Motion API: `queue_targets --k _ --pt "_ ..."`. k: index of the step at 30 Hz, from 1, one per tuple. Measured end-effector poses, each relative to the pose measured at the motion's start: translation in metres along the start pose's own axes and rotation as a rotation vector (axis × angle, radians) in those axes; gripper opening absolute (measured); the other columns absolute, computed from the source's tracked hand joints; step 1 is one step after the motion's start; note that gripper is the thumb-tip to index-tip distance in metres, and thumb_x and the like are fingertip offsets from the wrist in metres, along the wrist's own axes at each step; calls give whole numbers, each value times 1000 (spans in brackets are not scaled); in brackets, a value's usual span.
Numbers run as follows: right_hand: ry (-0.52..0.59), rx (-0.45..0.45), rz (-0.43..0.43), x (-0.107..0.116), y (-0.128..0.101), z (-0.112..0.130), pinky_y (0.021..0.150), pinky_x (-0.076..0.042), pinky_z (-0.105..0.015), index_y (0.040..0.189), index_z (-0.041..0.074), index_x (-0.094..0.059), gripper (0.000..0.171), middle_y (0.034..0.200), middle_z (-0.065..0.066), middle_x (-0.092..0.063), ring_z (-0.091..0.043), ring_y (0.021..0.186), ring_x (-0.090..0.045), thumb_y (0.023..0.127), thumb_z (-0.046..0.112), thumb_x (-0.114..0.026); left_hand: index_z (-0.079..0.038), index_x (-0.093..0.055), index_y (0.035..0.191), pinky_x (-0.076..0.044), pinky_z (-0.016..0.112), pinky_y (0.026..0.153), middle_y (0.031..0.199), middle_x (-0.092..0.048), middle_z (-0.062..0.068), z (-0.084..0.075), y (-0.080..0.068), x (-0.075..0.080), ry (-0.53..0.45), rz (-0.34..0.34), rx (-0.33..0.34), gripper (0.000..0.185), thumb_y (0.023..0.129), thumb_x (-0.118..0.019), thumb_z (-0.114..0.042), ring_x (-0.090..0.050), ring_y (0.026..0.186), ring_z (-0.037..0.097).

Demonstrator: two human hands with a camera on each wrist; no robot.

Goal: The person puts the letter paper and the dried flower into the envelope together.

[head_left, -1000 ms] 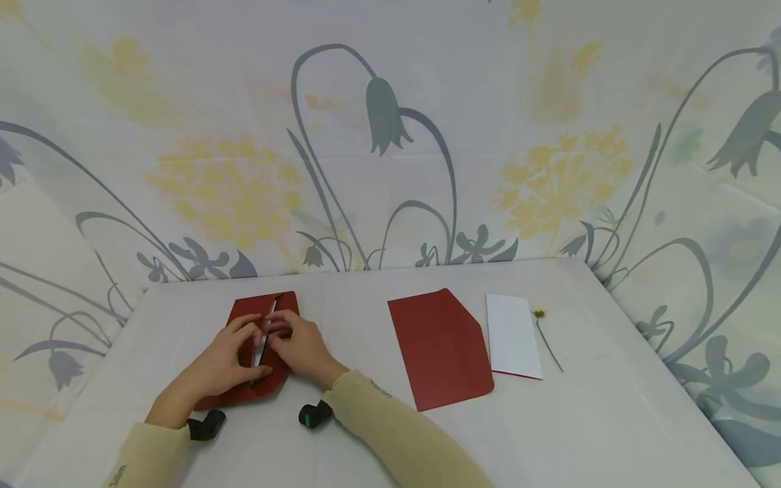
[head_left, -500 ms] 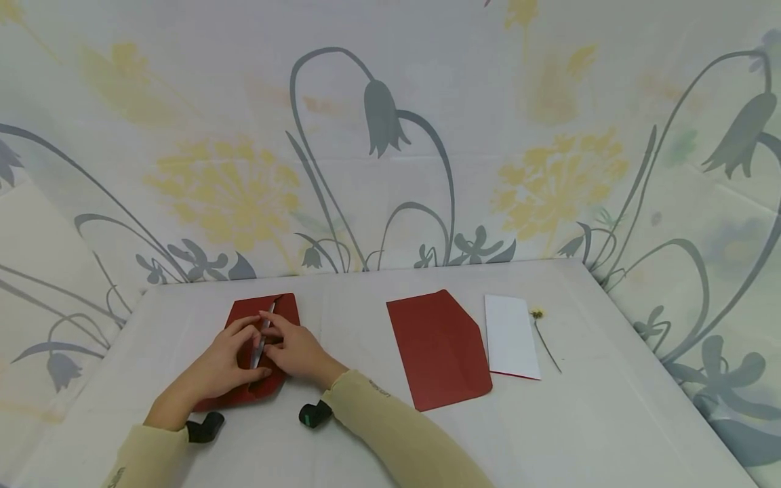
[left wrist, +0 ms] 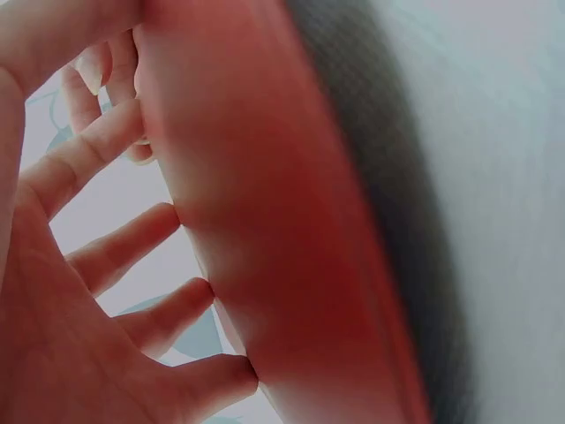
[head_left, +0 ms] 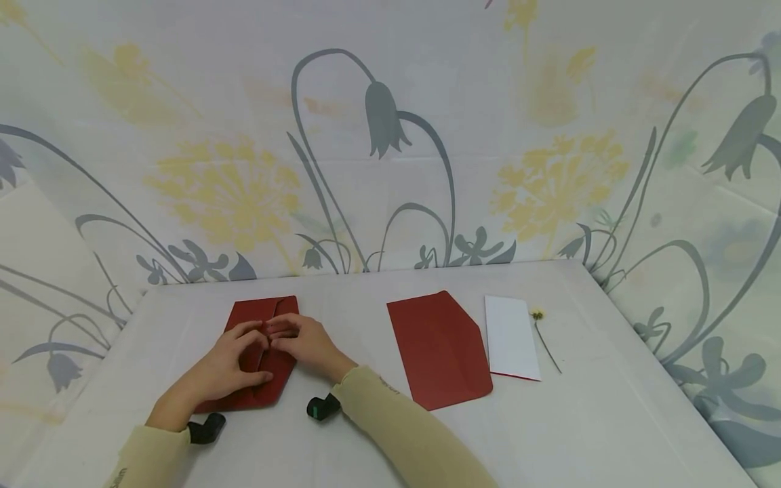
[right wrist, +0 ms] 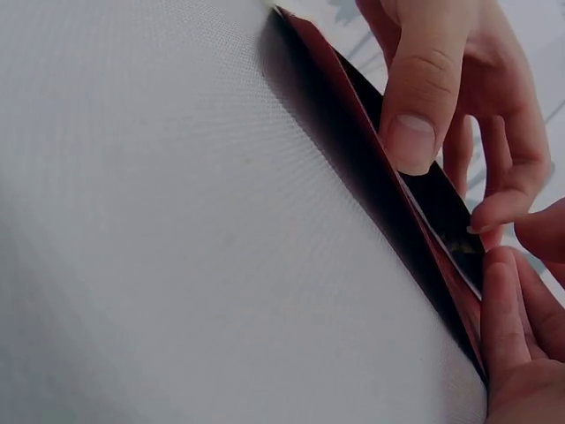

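From where I stand, the red envelope [head_left: 268, 359] at the left of the bench [head_left: 366, 440] lies right under the person's 2 hands. Its long axis runs away from the body, leaning a little to the right at the far end, and the flap seam follows that same line. The left hand [head_left: 222, 366] comes over its near left side, and the right hand [head_left: 308, 346] reaches in across its right edge; their fingertips come close together beside the seam. Both hands are about equally near it, so I'd judge that everything turns on that narrow line between them.

The left hand is spread, thumb well apart from the fingers, fingertips resting on the paper rather than wrapped round it. The right hand's fingers bend toward the flap; whether they pinch it, I cannot tell.

From above, the envelope looks nearly flat. The right wrist view, low and edge-on, shows parted layers, with a dark inside and a pale edge [right wrist: 422, 212] between them. The left wrist view gives mostly blurred red paper.

Well to the right lie a 2nd red envelope [head_left: 439, 356], a white folded card [head_left: 512, 339] and a yellow-headed flower [head_left: 537, 314].
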State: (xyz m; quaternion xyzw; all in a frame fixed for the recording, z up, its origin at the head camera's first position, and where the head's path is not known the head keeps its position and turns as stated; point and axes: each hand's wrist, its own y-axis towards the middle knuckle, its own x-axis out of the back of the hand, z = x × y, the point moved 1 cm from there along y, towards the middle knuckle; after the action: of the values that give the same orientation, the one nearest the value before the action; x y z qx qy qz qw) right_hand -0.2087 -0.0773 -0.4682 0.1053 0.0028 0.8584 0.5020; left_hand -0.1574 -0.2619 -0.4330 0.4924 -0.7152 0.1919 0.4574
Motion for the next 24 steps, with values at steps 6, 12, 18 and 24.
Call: queue_targets --k 6,12,18,24 --pt "39 0 12 1 1 -3 84 -51 -18 119 10 -68 30 107 7 -71 1 96 -65 90 4 -72 -18 -61 99 -38 72 94 138 -46 26 -3 -1 1 19 20 13 37 75 -87 -27 -41 126 51" --pt "87 12 16 4 1 -3 84 -52 -20 119 7 -68 31 107 3 -71 -2 96 -66 89 1 -72 -18 -65 98 -37 72 96 138 -46 26 -4 2 0 42 26 17 34 74 -86 -26 -41 126 51" --pt "132 27 20 5 -2 0 85 -53 -21 120 1 -66 31 110 -6 -71 -8 99 -67 90 -1 -70 -20 -65 97 -36 72 97 140 -45 25 -2 3 -1 50 39 28 32 75 -86 -28 -39 128 50" --pt "174 0 39 5 -3 4 85 -54 -22 121 -1 -65 30 111 -9 -71 -11 98 -69 91 -2 -69 -18 -65 98 -36 71 97 139 -46 26 -4 4 1 54 58 34 33 74 -86 -27 -40 127 50"
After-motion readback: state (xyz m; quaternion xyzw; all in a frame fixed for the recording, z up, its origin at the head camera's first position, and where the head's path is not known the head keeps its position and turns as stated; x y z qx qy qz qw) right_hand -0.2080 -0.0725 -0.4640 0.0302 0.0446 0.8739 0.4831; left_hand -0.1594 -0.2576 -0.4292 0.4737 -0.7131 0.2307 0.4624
